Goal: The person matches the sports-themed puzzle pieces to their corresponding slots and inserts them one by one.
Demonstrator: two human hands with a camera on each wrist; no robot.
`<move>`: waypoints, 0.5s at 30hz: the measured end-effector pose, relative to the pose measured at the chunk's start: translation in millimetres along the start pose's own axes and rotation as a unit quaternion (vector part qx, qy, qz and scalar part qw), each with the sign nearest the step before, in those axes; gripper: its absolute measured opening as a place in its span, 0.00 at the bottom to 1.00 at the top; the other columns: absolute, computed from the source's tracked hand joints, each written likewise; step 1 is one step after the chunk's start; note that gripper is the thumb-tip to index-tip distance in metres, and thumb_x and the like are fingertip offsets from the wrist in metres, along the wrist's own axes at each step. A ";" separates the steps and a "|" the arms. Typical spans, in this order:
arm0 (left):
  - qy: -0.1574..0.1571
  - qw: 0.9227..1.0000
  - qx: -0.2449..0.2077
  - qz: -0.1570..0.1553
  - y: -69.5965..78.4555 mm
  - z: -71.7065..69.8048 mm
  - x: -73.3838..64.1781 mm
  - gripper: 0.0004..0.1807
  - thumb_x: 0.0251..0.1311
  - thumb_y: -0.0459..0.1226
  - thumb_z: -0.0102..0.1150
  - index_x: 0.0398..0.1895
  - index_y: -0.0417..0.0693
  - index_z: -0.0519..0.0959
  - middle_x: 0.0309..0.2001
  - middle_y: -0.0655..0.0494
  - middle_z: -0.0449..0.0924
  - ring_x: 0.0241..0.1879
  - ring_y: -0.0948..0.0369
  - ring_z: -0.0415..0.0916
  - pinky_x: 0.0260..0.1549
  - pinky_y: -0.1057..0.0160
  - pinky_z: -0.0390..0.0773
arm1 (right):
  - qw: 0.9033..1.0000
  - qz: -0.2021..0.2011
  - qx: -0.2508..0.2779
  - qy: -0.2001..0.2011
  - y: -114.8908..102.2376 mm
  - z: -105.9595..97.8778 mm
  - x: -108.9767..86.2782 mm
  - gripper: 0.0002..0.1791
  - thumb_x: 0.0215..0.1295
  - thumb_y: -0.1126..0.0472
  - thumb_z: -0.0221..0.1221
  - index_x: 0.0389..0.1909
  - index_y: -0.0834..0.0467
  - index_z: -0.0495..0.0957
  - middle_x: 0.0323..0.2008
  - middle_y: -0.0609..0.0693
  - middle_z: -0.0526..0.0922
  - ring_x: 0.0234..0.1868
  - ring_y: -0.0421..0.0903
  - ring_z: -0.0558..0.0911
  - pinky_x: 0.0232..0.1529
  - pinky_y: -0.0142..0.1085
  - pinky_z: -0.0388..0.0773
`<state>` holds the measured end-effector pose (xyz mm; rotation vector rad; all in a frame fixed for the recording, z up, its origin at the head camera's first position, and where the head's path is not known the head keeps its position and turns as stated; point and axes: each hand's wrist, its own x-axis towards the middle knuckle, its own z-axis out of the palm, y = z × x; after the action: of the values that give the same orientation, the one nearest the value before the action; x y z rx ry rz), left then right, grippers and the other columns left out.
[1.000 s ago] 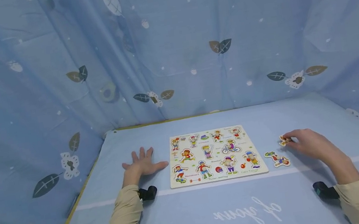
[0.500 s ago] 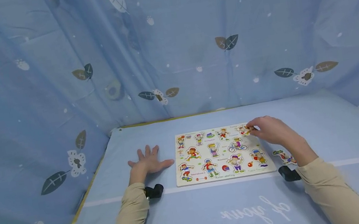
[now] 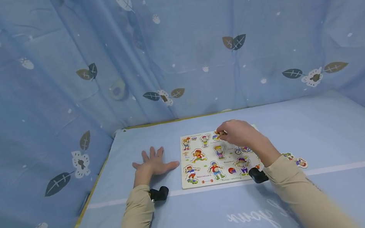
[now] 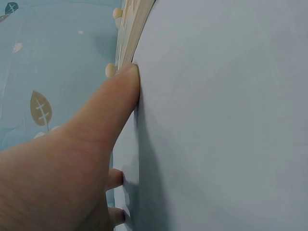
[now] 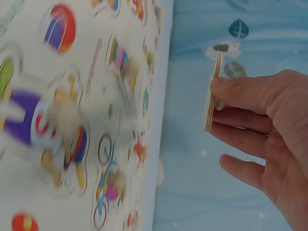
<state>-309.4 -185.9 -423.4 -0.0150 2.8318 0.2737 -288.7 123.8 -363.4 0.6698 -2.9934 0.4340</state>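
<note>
My right hand (image 3: 239, 134) is over the back part of a wooden peg puzzle board (image 3: 183, 178) printed with sports figures. Thumb and fingers pinch a thin puzzle piece (image 5: 212, 96) by its small knob; in the right wrist view the piece is seen edge-on, above the board, so its picture is hidden. My left hand (image 3: 152, 166) lies spread on the table left of the board. The left thumb (image 4: 115, 94) reaches the board's edge in the left wrist view. Several knobbed figure pieces, such as a cyclist (image 5: 111, 187), sit in the board.
A loose puzzle piece (image 3: 295, 160) lies on the blue tablecloth (image 3: 346, 130) to the right of the board, partly behind my right forearm. A patterned blue curtain (image 3: 194, 50) hangs behind and at the left of the table. Each wrist carries a black camera (image 3: 159, 194).
My right hand has carried the piece leftward from the table at the right, over the board's back right corner, to its back middle. The left hand stays in place.
</note>
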 end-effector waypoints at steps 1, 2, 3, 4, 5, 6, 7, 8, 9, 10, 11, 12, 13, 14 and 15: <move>0.000 1.000 -0.001 0.000 -0.2 0.0 -0.4 0.58 0.54 0.72 0.52 0.80 0.52 0.46 0.79 0.37 0.34 0.76 0.34 0.28 0.63 0.22 0.37 | 1.000 -0.003 -0.001 -0.002 -3.8 1.1 3.1 0.13 0.70 0.61 0.59 0.51 0.58 0.84 0.45 0.51 0.86 0.36 0.43 0.79 0.38 0.40 0.77; -0.001 1.000 -0.002 0.000 -0.4 0.1 -0.7 0.58 0.54 0.72 0.52 0.80 0.52 0.46 0.79 0.38 0.34 0.76 0.34 0.28 0.63 0.22 0.37 | 1.000 -0.005 -0.002 -0.004 -7.1 2.4 6.1 0.13 0.70 0.61 0.59 0.51 0.57 0.84 0.45 0.51 0.86 0.37 0.43 0.79 0.38 0.40 0.77; -0.001 1.000 -0.003 0.000 -0.5 0.2 -1.1 0.58 0.54 0.72 0.52 0.80 0.52 0.46 0.79 0.38 0.34 0.76 0.34 0.28 0.63 0.22 0.37 | 1.000 -0.006 -0.003 -0.006 -10.2 3.7 9.0 0.12 0.70 0.61 0.59 0.51 0.57 0.84 0.45 0.51 0.86 0.37 0.43 0.80 0.38 0.41 0.77; -0.001 1.000 -0.003 0.000 -0.5 0.4 -1.3 0.58 0.54 0.72 0.52 0.80 0.52 0.46 0.79 0.38 0.34 0.76 0.35 0.28 0.63 0.22 0.37 | 1.000 -0.007 -0.003 -0.008 -13.1 5.2 11.9 0.13 0.70 0.61 0.59 0.52 0.56 0.84 0.46 0.51 0.86 0.38 0.43 0.80 0.38 0.41 0.78; -0.002 1.000 -0.003 0.000 -0.5 0.7 -1.3 0.58 0.54 0.72 0.52 0.80 0.52 0.46 0.79 0.38 0.34 0.76 0.35 0.28 0.63 0.22 0.37 | 1.000 -0.008 -0.001 -0.011 -15.7 6.8 14.6 0.13 0.71 0.61 0.59 0.52 0.56 0.84 0.46 0.51 0.86 0.39 0.44 0.81 0.39 0.41 0.78; -0.002 1.000 -0.003 -0.001 -0.5 1.1 -1.3 0.58 0.54 0.72 0.52 0.80 0.52 0.46 0.79 0.38 0.34 0.76 0.35 0.28 0.63 0.22 0.37 | 1.000 -0.009 0.002 -0.013 -18.3 8.5 17.1 0.14 0.71 0.60 0.58 0.53 0.56 0.84 0.47 0.51 0.86 0.40 0.44 0.81 0.40 0.41 0.78; -0.001 1.000 -0.002 -0.001 -0.5 1.3 -1.1 0.58 0.54 0.72 0.52 0.80 0.52 0.46 0.79 0.39 0.34 0.76 0.35 0.28 0.63 0.22 0.37 | 1.000 -0.010 0.005 -0.016 -20.7 10.0 19.2 0.14 0.71 0.60 0.59 0.54 0.56 0.83 0.48 0.51 0.86 0.42 0.44 0.82 0.41 0.41 0.79; -0.001 1.000 -0.002 -0.002 -0.4 1.5 -0.9 0.58 0.54 0.72 0.52 0.80 0.52 0.46 0.79 0.39 0.34 0.76 0.35 0.28 0.63 0.22 0.37 | 1.000 -0.012 0.008 -0.018 -22.9 11.6 21.2 0.14 0.71 0.60 0.58 0.54 0.56 0.83 0.49 0.51 0.85 0.43 0.45 0.82 0.42 0.42 0.79; -0.001 1.000 -0.001 -0.002 -0.4 1.6 -0.6 0.58 0.54 0.72 0.52 0.80 0.52 0.46 0.79 0.39 0.34 0.76 0.35 0.28 0.63 0.22 0.37 | 1.000 -0.014 0.011 -0.020 -25.1 13.0 23.1 0.15 0.71 0.60 0.58 0.55 0.56 0.83 0.50 0.51 0.85 0.44 0.45 0.83 0.43 0.42 0.80; -0.001 1.000 -0.001 -0.002 -0.4 1.6 -0.3 0.58 0.54 0.72 0.51 0.80 0.52 0.47 0.79 0.39 0.34 0.76 0.35 0.28 0.63 0.22 0.37 | 1.000 -0.017 0.014 -0.022 -27.1 14.5 24.7 0.15 0.71 0.60 0.58 0.55 0.56 0.83 0.50 0.51 0.85 0.45 0.46 0.83 0.44 0.43 0.80; -0.001 1.000 -0.002 -0.002 -0.3 1.4 0.0 0.58 0.54 0.72 0.51 0.80 0.52 0.47 0.79 0.39 0.34 0.76 0.35 0.28 0.63 0.22 0.37 | 0.999 -0.020 0.015 -0.021 -28.8 15.7 26.4 0.15 0.71 0.61 0.58 0.55 0.56 0.83 0.50 0.52 0.85 0.46 0.47 0.83 0.44 0.43 0.80; -0.001 1.000 -0.002 -0.001 -0.3 1.0 0.1 0.58 0.54 0.72 0.51 0.80 0.52 0.47 0.79 0.39 0.34 0.76 0.35 0.28 0.63 0.22 0.37 | 0.999 -0.021 0.016 -0.022 -30.6 17.1 28.0 0.15 0.71 0.61 0.58 0.55 0.56 0.83 0.50 0.52 0.85 0.46 0.47 0.83 0.44 0.43 0.80; -0.001 1.000 -0.003 -0.001 -0.3 0.6 0.2 0.58 0.54 0.72 0.51 0.80 0.52 0.47 0.79 0.39 0.34 0.76 0.35 0.28 0.63 0.22 0.37 | 0.999 -0.022 0.018 -0.022 -32.4 18.4 29.5 0.15 0.71 0.61 0.58 0.55 0.56 0.83 0.51 0.52 0.85 0.45 0.47 0.83 0.44 0.43 0.80; -0.002 1.000 -0.003 -0.001 -0.4 0.1 0.3 0.58 0.54 0.72 0.51 0.80 0.52 0.47 0.79 0.39 0.34 0.76 0.35 0.28 0.63 0.22 0.37 | 0.999 -0.024 0.016 -0.021 -34.2 19.9 31.2 0.15 0.71 0.61 0.58 0.55 0.56 0.83 0.51 0.52 0.85 0.45 0.47 0.83 0.44 0.43 0.80; -0.002 1.000 -0.003 -0.002 -0.5 -0.5 0.3 0.58 0.54 0.72 0.51 0.80 0.52 0.46 0.79 0.39 0.34 0.76 0.35 0.28 0.63 0.22 0.37 | 0.999 -0.025 0.017 -0.022 -35.7 21.8 33.1 0.15 0.71 0.61 0.58 0.55 0.56 0.83 0.50 0.52 0.85 0.44 0.46 0.83 0.44 0.42 0.80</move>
<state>-309.8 -186.4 -423.2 -0.0205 2.8259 0.2806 -303.1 73.1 -371.6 0.7662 -3.0093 0.4733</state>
